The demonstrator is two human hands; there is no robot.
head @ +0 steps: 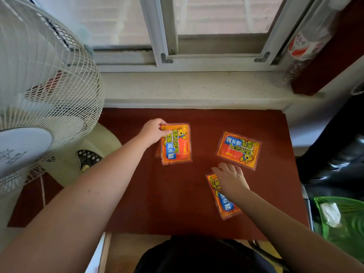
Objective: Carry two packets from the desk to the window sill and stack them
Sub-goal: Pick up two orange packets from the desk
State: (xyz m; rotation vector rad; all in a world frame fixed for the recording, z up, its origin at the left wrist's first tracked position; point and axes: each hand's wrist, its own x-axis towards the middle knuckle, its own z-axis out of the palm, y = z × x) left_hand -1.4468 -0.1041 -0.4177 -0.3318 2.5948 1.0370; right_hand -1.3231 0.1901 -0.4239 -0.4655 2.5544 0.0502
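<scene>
Three orange and yellow packets with blue labels lie on the dark red desk. My left hand grips the upper left corner of the left packet, thumb on top; another packet edge seems to show beneath it. My right hand rests palm down on the top of the near packet, fingers spread. A third packet lies untouched at the right, just beyond my right hand. The pale stone window sill runs along the far edge of the desk.
A white standing fan rises at the left, close to my left arm. A sliding window frame sits behind the sill. A plastic bottle leans at the sill's right end. A green bag lies at the right.
</scene>
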